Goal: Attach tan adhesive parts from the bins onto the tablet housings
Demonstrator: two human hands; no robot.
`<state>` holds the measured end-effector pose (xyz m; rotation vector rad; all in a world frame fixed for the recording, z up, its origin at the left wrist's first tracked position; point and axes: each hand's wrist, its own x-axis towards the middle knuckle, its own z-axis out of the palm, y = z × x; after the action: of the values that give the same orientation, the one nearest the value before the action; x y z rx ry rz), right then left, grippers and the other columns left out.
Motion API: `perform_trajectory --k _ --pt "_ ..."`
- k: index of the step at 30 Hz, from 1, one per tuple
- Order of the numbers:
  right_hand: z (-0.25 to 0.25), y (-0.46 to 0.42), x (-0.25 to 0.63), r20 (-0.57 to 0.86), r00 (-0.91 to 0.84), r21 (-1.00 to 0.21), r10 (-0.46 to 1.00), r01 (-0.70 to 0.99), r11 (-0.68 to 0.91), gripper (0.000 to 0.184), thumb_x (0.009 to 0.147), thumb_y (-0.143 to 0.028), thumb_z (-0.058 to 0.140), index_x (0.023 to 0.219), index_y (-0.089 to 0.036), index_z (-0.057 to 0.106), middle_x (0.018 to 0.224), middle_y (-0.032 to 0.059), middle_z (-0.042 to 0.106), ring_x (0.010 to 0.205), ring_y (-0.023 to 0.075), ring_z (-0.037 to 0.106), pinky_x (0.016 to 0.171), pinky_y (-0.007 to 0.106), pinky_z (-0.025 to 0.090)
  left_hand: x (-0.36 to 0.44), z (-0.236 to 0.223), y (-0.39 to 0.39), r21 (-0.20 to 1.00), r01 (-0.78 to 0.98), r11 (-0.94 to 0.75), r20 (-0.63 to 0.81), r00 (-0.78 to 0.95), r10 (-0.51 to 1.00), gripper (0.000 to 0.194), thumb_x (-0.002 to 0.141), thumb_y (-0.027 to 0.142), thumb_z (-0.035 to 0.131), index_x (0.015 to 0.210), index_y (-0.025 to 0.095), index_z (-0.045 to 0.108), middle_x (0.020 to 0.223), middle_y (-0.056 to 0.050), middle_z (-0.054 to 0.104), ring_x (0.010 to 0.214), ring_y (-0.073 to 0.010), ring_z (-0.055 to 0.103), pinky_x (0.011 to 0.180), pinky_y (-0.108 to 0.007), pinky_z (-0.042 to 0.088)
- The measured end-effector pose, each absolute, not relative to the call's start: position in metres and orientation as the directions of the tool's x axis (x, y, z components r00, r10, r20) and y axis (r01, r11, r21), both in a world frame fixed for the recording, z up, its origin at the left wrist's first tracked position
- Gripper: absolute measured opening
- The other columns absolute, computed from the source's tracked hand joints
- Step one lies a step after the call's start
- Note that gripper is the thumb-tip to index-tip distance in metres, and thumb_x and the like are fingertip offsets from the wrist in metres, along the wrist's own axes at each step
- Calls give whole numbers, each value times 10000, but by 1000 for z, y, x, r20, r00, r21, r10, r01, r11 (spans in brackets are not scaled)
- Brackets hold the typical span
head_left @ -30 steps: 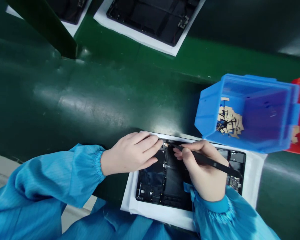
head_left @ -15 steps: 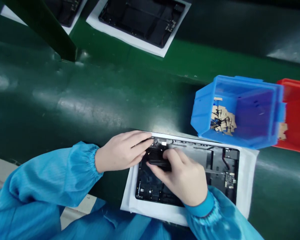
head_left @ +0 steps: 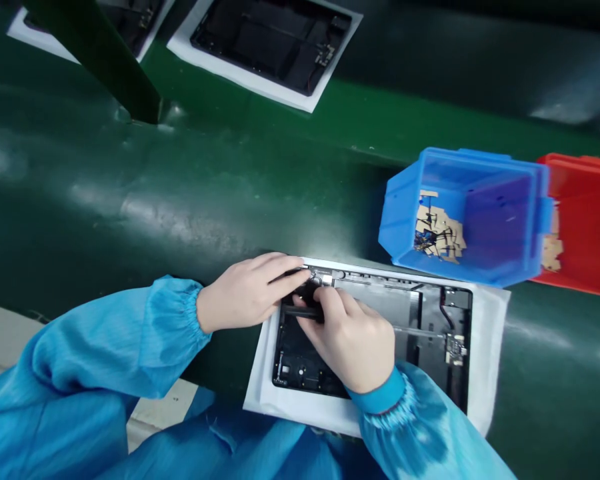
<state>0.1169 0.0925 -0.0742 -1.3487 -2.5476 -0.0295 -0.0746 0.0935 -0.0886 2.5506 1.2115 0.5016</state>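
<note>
An opened black tablet housing (head_left: 370, 345) lies on a white sheet (head_left: 487, 333) at the table's near side. Over its upper left corner rests my left hand (head_left: 253, 293), fingers stretched out and a little apart, fingertips touching the corner near a small round part and thin wires. My right hand (head_left: 353, 337) is closed on a dark bar-shaped piece (head_left: 303, 311), held low over the left part of the housing. Its far end lies close under my left fingers, and its exact kind does not show. A small circuit board (head_left: 455, 349) sits at the housing's right side.
Just behind the housing stands a blue bin (head_left: 397, 217) holding small beige pieces with black wires. A red bin (head_left: 587, 227) adjoins it on the right. Farther back lie another tablet housing (head_left: 275, 47) on white sheeting and a slanting green post (head_left: 115, 67).
My right hand has shifted slightly left and up with the dark piece, which now appears as a narrow bar. My left hand stays at the corner. The whole view has shifted a little.
</note>
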Motion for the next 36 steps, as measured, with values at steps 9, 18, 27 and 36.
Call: perform_trajectory --k 9,18,27,36 --pt "-68 117 147 94 -436 -433 895 791 431 115 828 -197 528 816 -189 642 772 15 691 623 170 640 558 259 418 -73 -89 93 334 690 -642 267 584 766 318 867 181 449 1157 120 566 1200 -149 555 1064 -241 563 904 -415 528" --pt "-61 115 136 264 -518 -334 814 742 581 177 891 -229 524 827 -165 677 658 10 615 596 135 581 559 238 405 -62 -91 87 260 687 -679 214 645 734 478 883 378 481 1224 46 528 1223 -193 540 1176 -317 485 1013 -479 439" --pt "-69 98 140 258 -689 -168 678 659 733 206 874 -104 464 823 -147 658 635 11 607 554 156 528 532 291 363 -68 -88 92 288 696 -658 203 627 752 377 910 279 446 1245 121 517 1245 -122 546 1135 -253 514 997 -412 472" --pt "-70 116 162 254 -384 -807 888 422 414 475 961 -441 252 975 -178 647 802 65 634 661 176 602 623 317 484 -66 -85 93 191 703 -685 193 657 729 364 901 291 490 1230 142 539 1226 -118 568 1112 -248 542 943 -388 515"
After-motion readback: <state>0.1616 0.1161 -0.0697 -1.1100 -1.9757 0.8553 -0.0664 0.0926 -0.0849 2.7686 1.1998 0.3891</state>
